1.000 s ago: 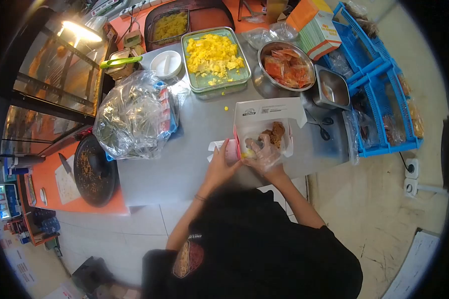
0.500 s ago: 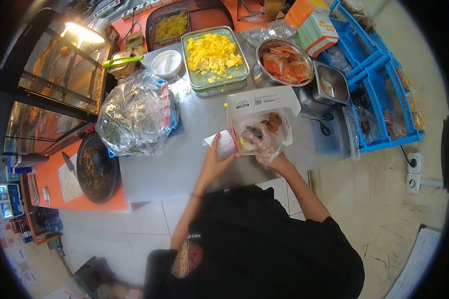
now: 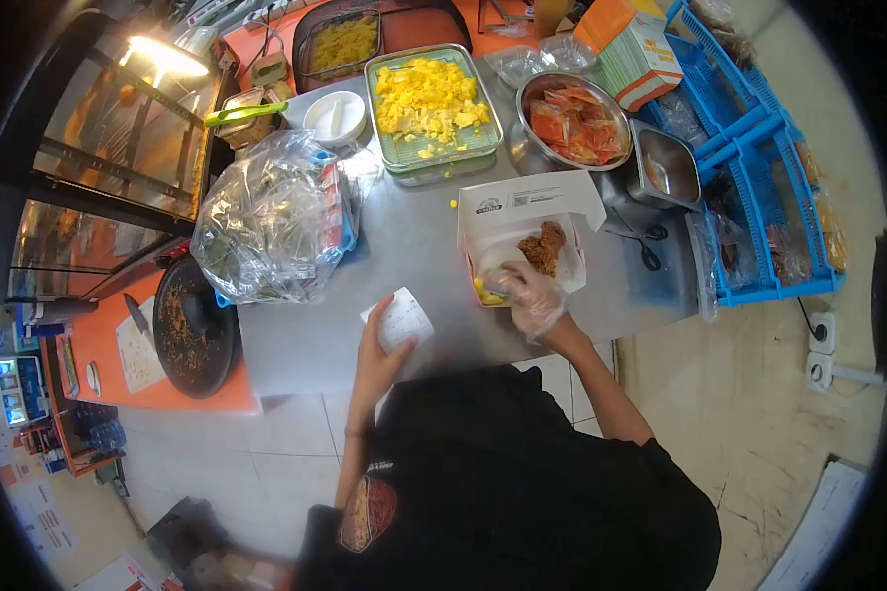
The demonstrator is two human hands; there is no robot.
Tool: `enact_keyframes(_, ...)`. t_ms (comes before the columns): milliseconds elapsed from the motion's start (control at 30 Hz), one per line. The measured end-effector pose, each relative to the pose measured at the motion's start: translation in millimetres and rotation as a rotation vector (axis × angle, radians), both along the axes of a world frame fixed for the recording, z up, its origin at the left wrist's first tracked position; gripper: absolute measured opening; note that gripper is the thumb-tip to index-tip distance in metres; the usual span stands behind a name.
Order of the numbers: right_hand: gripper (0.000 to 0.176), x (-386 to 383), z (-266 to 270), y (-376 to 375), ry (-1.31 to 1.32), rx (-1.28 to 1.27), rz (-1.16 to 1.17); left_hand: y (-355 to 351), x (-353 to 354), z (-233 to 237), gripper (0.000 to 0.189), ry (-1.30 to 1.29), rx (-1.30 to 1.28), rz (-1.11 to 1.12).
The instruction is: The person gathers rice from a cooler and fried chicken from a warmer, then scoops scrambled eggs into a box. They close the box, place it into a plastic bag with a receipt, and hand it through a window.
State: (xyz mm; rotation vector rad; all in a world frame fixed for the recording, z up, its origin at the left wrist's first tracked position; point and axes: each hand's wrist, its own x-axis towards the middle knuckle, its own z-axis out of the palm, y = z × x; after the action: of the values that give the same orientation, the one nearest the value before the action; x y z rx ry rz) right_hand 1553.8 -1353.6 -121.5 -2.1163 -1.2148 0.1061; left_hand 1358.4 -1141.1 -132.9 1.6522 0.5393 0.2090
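Note:
A white takeaway box (image 3: 522,207) stands open on the steel counter (image 3: 404,246), with a piece of fried chicken (image 3: 544,246) and some yellow food inside. My right hand (image 3: 528,295), in a clear plastic glove, rests at the box's near rim, its fingers curled on something small I cannot make out. My left hand (image 3: 376,362) is bare and holds a small white paper slip (image 3: 400,318) just above the counter's near edge, left of the box.
A green tray of yellow egg (image 3: 430,98), a metal bowl of red sauce packets (image 3: 574,123), a small steel pan (image 3: 668,165), black scissors (image 3: 643,244), a heap of clear plastic bags (image 3: 271,219), a blue rack (image 3: 759,158) and a black round lid (image 3: 189,327).
My left hand has drawn back from the box's left side toward me and to the left, carrying the paper slip. My right hand stays at the box.

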Motion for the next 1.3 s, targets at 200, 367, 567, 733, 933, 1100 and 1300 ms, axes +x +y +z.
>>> enact_keyframes(200,0.046,14,-6,9,-0.007,-0.021,0.018,1,-10,9,0.069,-0.02,-0.081,0.066)
enact_keyframes(367,0.051,36,15,12,0.201,-0.105,0.163,1,-13,46,0.069,-0.055,-0.175,0.174)
enact_keyframes(567,0.069,117,108,66,0.964,0.229,0.268,18,-30,99,0.087,-0.208,-0.013,0.264)
enact_keyframes(733,0.062,182,105,184,0.486,-0.197,0.038,18,-46,125,0.093,-0.289,0.017,0.323)
enact_keyframes(933,0.054,226,-21,247,-0.701,-0.496,0.3,14,-60,142,0.093,-0.31,0.111,0.376)
enact_keyframes(1100,0.055,200,11,238,-1.071,-0.401,0.326,18,-72,145,0.093,-0.293,0.209,0.391)
enact_keyframes(1300,0.04,46,38,269,-0.05,0.288,0.91,30,-89,137,0.091,-0.288,0.155,0.526)
